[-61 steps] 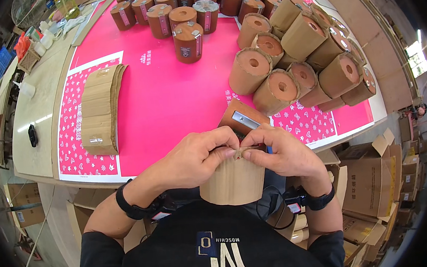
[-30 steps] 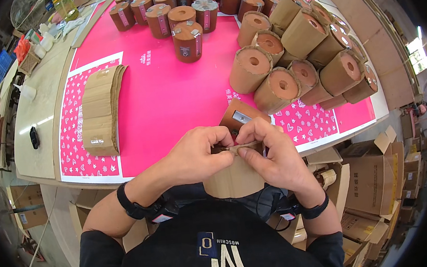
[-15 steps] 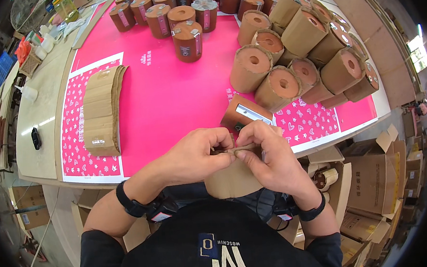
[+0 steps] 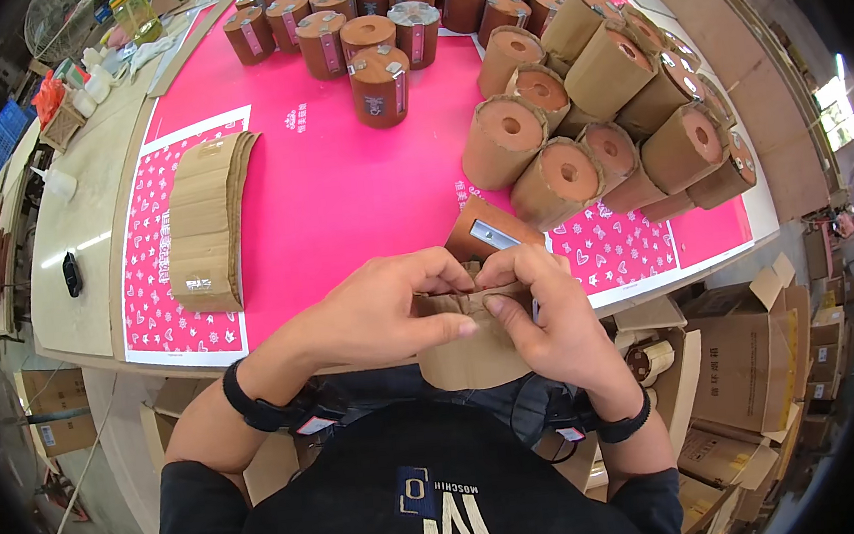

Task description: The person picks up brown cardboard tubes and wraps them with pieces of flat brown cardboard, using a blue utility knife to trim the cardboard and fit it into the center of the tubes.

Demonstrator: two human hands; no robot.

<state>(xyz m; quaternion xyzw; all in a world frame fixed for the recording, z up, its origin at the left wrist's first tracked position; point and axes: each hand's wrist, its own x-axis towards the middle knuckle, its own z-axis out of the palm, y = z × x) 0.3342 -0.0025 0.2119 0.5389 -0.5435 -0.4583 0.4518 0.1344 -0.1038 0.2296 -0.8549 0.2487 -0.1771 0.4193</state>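
Just past the table's front edge, in front of my body, is a curved piece of brown cardboard (image 4: 470,362), its upper edge folded and creased. My left hand (image 4: 375,311) has its fingers bent over that edge, and its thumb lies along the near side. My right hand (image 4: 550,320) pinches the edge between thumb and fingers, close to the left fingertips. What lies inside the cardboard is hidden by my hands. A brown cylinder with a silver metal plate (image 4: 479,228) lies on its side right behind them.
A stack of flattened cardboard sheets (image 4: 211,224) lies left on the pink table covering (image 4: 350,183). Cardboard-wrapped cylinders (image 4: 558,181) are piled at the right. Bare brown cylinders (image 4: 380,85) stand at the back. Open boxes (image 4: 745,352) sit on the lower right.
My left thumb has come off the folded edge and stretched along the cardboard's near side. The cardboard has shifted slightly right, with the right hand still pinching its edge.
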